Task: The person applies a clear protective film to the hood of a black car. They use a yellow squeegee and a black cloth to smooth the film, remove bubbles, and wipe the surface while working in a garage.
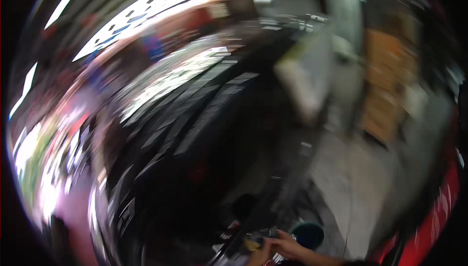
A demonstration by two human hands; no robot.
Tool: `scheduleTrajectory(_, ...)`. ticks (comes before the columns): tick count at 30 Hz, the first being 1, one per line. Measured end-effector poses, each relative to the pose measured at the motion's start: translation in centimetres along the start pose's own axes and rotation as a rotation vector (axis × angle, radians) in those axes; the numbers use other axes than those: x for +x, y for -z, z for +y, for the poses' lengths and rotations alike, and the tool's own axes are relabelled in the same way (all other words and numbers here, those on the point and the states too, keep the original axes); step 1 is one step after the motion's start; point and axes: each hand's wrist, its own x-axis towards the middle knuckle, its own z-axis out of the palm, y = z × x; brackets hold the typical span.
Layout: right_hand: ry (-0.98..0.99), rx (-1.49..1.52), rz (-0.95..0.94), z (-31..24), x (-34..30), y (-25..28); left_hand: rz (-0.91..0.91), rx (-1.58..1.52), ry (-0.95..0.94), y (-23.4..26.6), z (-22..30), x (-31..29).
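The whole picture is smeared by motion. At the bottom edge, my right hand (288,246) comes in from the lower right, its fingers curled on a small yellowish and clear object (255,240). Just below it, only a small part of my left hand (258,257) shows against the same object, and its grip is too blurred to read. A dark teal round thing (310,234) lies right behind my right hand.
Dark racks or shelving with pale labels (195,105) sweep from the upper middle to the lower left. Pale grey floor (360,178) runs on the right, with brown boxes (385,95) and a red edge (438,212) beyond. Ceiling lights (146,7) glow above.
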Motion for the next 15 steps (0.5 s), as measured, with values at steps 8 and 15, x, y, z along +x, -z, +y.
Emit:
scheduleTrajectory(8,0.204,-0.161,-0.24,5.0,12.5,-8.4,0.21,-0.307,0.341,20.3,-16.6,4.4)
scheduleTrajectory(15,0.492,-0.137,-0.063,8.0,11.8,-7.4,0.135,-0.496,0.131,22.5,1.5,3.4)
